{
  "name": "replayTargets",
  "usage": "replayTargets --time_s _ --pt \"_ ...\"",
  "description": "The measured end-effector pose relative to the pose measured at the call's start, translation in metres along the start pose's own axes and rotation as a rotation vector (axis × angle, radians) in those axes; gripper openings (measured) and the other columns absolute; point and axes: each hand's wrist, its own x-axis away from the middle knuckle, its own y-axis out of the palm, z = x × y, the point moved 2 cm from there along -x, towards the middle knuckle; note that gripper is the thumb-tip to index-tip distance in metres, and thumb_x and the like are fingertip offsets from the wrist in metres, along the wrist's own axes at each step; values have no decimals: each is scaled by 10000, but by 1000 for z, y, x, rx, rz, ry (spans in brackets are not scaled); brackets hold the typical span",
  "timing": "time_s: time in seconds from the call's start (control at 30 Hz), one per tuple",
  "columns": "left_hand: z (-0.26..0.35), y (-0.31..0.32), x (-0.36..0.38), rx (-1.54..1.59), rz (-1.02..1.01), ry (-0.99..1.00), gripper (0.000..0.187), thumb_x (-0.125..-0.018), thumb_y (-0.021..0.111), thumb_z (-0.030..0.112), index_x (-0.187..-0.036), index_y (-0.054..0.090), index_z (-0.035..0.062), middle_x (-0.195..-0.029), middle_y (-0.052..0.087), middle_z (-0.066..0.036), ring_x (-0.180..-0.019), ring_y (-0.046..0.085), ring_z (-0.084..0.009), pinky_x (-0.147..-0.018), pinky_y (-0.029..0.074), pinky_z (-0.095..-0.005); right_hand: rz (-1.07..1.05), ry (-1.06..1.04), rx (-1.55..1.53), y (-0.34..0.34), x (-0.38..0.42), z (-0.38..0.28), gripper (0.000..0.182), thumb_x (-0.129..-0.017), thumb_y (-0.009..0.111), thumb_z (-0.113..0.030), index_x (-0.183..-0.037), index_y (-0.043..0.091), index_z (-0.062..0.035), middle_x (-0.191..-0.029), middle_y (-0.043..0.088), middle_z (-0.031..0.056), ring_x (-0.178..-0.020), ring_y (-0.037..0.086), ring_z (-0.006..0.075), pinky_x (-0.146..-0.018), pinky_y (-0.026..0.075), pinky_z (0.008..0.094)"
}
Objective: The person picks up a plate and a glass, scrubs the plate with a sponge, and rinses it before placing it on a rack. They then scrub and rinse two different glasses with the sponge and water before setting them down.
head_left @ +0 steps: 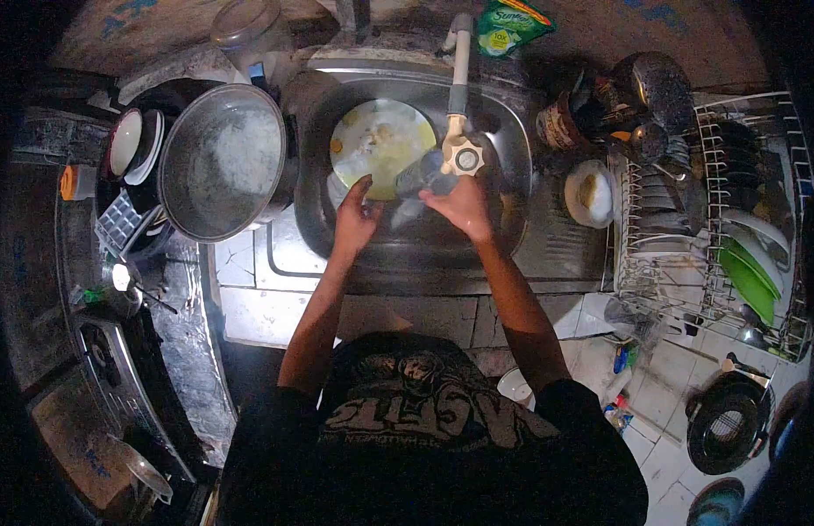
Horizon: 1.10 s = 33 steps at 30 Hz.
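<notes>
Under the tap (465,158) in the sink, my right hand (464,209) is closed round what looks like a clear glass (415,173), tilted and partly blurred. My left hand (358,219) is at the near rim of a large yellowish-white plate (382,140), fingers apart and holding nothing that I can see. Suds and small scraps lie on the plate. Both hands are over the metal sink (315,206).
A big metal pot (223,162) stands left of the sink, beside stacked dishes (144,149). To the right are a bowl with a foamy sponge (591,193) and a wire dish rack (714,263). A green detergent pouch (512,28) sits behind the tap.
</notes>
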Motion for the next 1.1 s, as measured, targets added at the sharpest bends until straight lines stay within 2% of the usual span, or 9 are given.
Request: replayTargets --time_s 0.27,0.43,0.57,0.63,0.67,0.77,0.87,0.93,1.1 --pt "31 4 1 -181 -116 52 677 -724 727 110 -1320 415 39 -1303 491 -192 -1200 484 -334 -988 409 -380 6 -14 64 1 3 -14 714 -600 828 -245 -1182 499 6 -1169 535 201 -1099 517 342 -929 414 418" --pt "37 7 5 -168 -184 110 797 -678 773 135 -1350 359 22 -1319 463 -216 -1241 442 -336 -1041 350 -381 -118 103 -55 -12 3 -33 700 -624 807 -250 -1192 493 15 -1193 550 197 -1101 546 310 -922 432 395" --pt "43 17 2 -172 -281 113 861 -648 796 133 -1366 335 23 -1343 436 -215 -1272 408 -328 -1061 326 -378 -189 138 -77 -14 6 -38 728 -623 791 -247 -1218 463 14 -1188 545 200 -1103 542 335 -916 438 412" --pt "45 28 0 -151 -322 90 869 -639 800 120 -1367 335 21 -1345 434 -212 -1273 407 -325 -1060 325 -371 -115 142 281 -11 12 -35 753 -611 785 -245 -1228 440 15 -1179 534 220 -1100 534 371 -911 439 433" --pt "43 34 -2 -133 -362 66 878 -631 804 108 -1367 335 20 -1346 433 -208 -1274 406 -322 -1060 324 -364 -110 148 286 -14 14 -34 753 -611 785 -245 -1228 440 15 -1179 534 220 -1100 534 371 -911 439 433" --pt "35 52 -8 -156 -393 170 871 -652 801 162 -1372 329 29 -1315 477 -199 -1250 440 -322 -1028 361 -381 3 39 222 -21 19 -34 776 -603 781 -254 -1233 420 19 -1174 517 247 -1100 521 394 -907 440 447" --pt "49 62 -8 -95 -344 317 814 -677 788 144 -1350 346 23 -1299 491 -199 -1225 462 -321 -1015 370 -388 33 176 441 -25 21 -26 764 -607 783 -270 -1218 429 24 -1156 533 253 -1080 536 397 -908 441 444" --pt "56 66 -9 -50 -381 243 790 -690 781 139 -1343 351 25 -1287 499 -194 -1211 473 -311 -1005 376 -390 -110 259 186 -32 20 -18 803 -627 794 -314 -1245 412 28 -1134 557 256 -1050 559 398 -900 451 442" --pt "53 76 -5 40 -528 213 677 -749 742 182 -1309 396 26 -1215 552 -179 -1134 535 -275 -960 402 -375 -47 275 191 -40 40 -1 909 -666 781 -427 -1295 361 77 -1123 566 269 -1039 578 377 -889 460 416"
